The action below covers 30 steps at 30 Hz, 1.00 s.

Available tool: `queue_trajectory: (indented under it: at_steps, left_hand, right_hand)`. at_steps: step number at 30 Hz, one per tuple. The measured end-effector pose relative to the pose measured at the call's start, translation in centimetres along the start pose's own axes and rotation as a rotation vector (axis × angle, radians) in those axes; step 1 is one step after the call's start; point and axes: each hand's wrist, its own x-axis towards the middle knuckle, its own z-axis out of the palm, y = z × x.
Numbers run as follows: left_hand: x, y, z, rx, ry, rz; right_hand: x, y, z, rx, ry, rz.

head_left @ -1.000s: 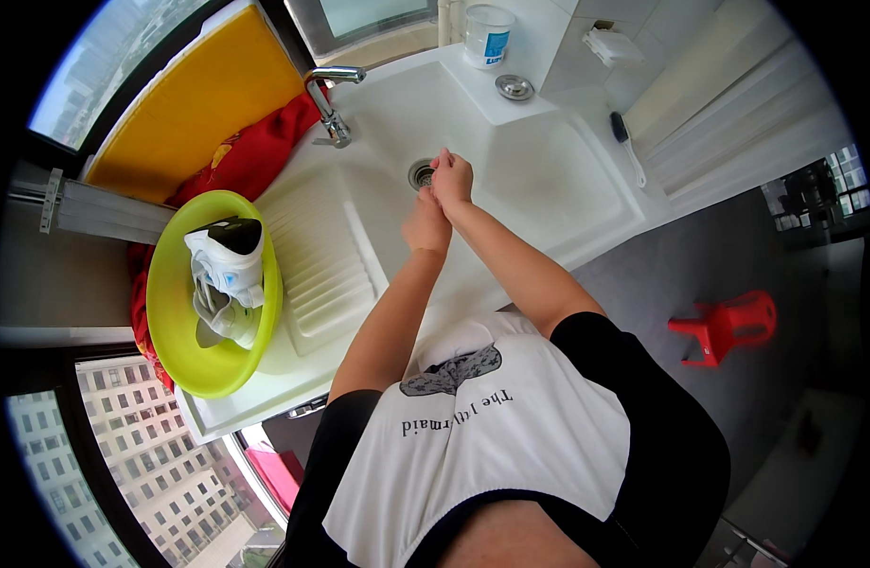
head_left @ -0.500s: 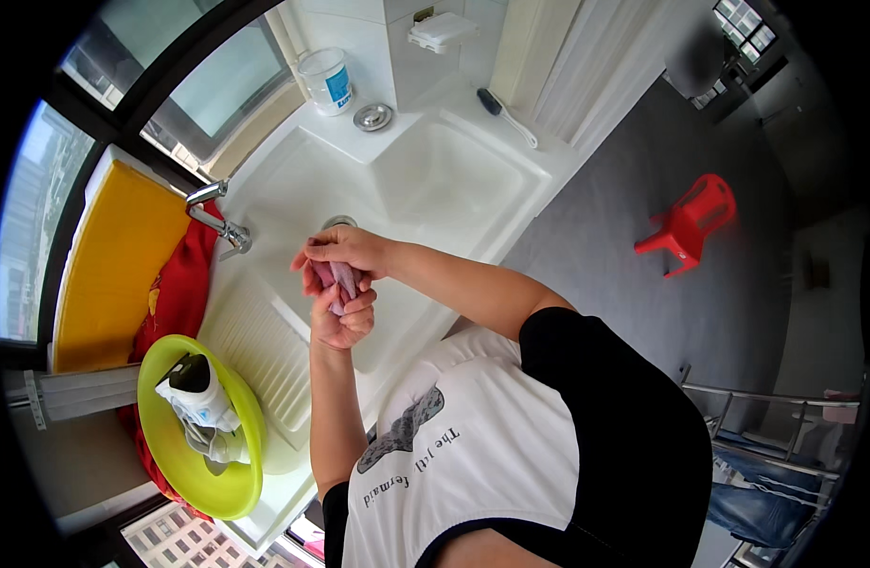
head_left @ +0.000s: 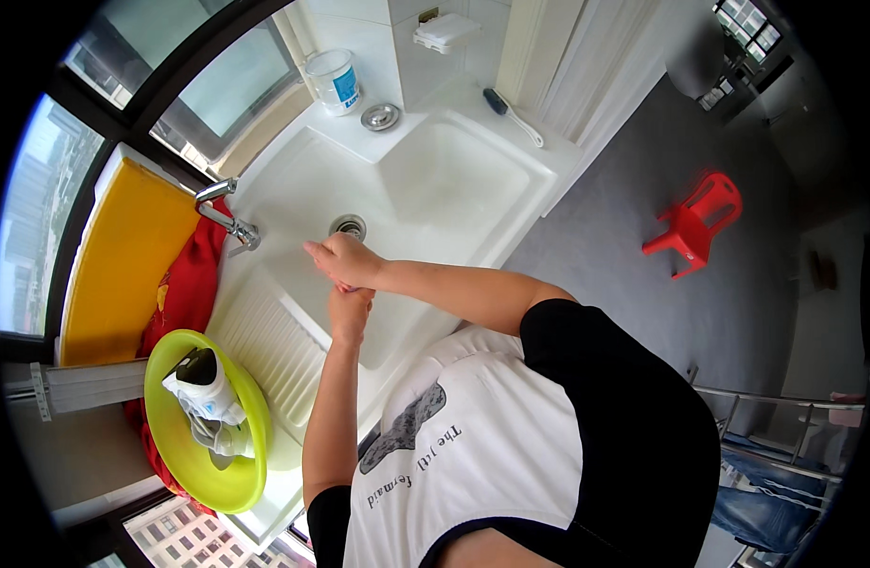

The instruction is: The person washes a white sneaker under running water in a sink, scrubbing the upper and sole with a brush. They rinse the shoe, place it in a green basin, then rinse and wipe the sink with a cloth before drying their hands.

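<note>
Over the white sink basin [head_left: 298,180] my two hands are pressed together, one above the other. My right hand [head_left: 347,259] is closed, wrapped over the top. Just below it, my left hand [head_left: 351,310] is closed as a fist. Between them is a small pinkish-purple cloth, almost wholly hidden by the fingers now. Beyond my right hand lies the round metal drain [head_left: 349,226]. The chrome faucet [head_left: 231,218] stands left of my hands, and no water stream shows from it.
A ribbed washboard [head_left: 269,355] is left of my forearm, with a yellow-green basin [head_left: 257,417] holding white shoes [head_left: 208,388] beside it. A clear tub [head_left: 331,80], metal drain cover [head_left: 380,117] and brush [head_left: 515,118] rest on the far ledge. A red chair [head_left: 695,227] stands on the floor.
My hands have twisted and closed tighter around the cloth, which showed plainly before and is nearly hidden now. My right hand has turned over the top. The drain has come into fuller view.
</note>
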Motion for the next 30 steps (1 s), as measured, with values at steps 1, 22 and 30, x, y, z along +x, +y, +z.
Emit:
queue_trajectory:
  at_steps: [1, 22, 30]
  left_hand:
    - [0.7, -1.0, -0.1, 0.066, 0.065, 0.044]
    - [1.7, -3.0, 3.1, 0.495, 0.152, -0.106]
    - [1.0, -5.3, -0.2, -0.027, -0.036, -0.093]
  right_hand:
    - [0.0, 0.3, 0.1, -0.045, 0.043, -0.036]
    - [1.6, 8.6, -3.1, 0.204, 0.058, 0.269]
    - [-2.1, 7.7, -7.5, -0.118, -0.331, 0.423]
